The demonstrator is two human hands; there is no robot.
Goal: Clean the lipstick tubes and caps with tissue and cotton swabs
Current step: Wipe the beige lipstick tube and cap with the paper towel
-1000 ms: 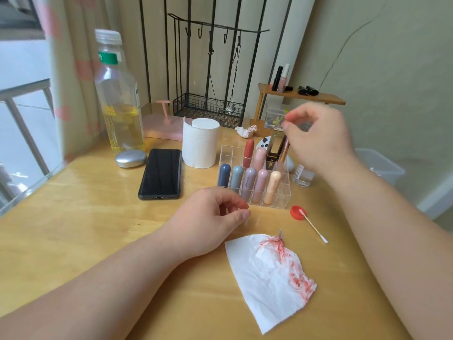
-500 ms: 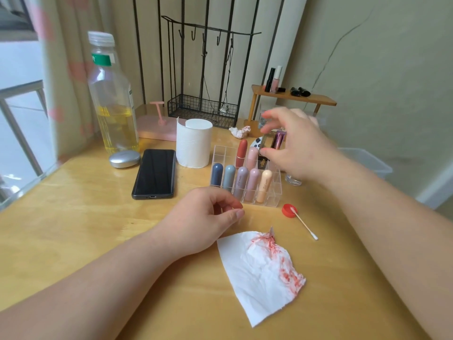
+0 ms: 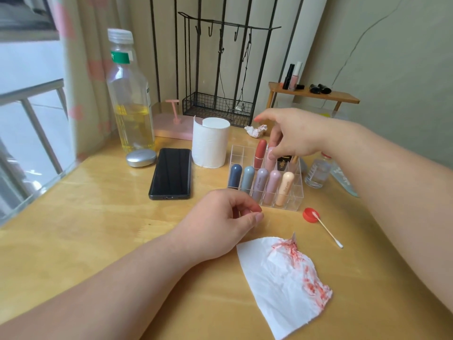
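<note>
A clear acrylic organizer (image 3: 293,203) stands mid-table with several pastel lipstick tubes in its front row and a red tube (image 3: 259,153) and a pink tube (image 3: 269,165) behind. My right hand (image 3: 294,136) hovers over the back row, fingers spread, thumb close to the pink tube, nothing in its grip. My left hand (image 3: 220,224) rests on the table in front of the organizer, fingers curled, thumb against the index tip, holding nothing I can see. A white tissue (image 3: 277,290) smeared with red lies at the front. A cotton swab (image 3: 328,231) leans on a red cap (image 3: 309,214).
Behind the organizer stand a tissue roll (image 3: 210,143), a black phone (image 3: 170,173), a bottle of yellow liquid (image 3: 128,99) and a silver oval case (image 3: 141,157). A small glass bottle (image 3: 317,173) is right of the organizer. A crumpled tissue (image 3: 256,130), wire rack (image 3: 218,109) and small wooden shelf (image 3: 313,94) sit at the back.
My right hand has come down and to the left, from a pinch above the organizer's back right to spread fingers over the back row. My left hand stays put.
</note>
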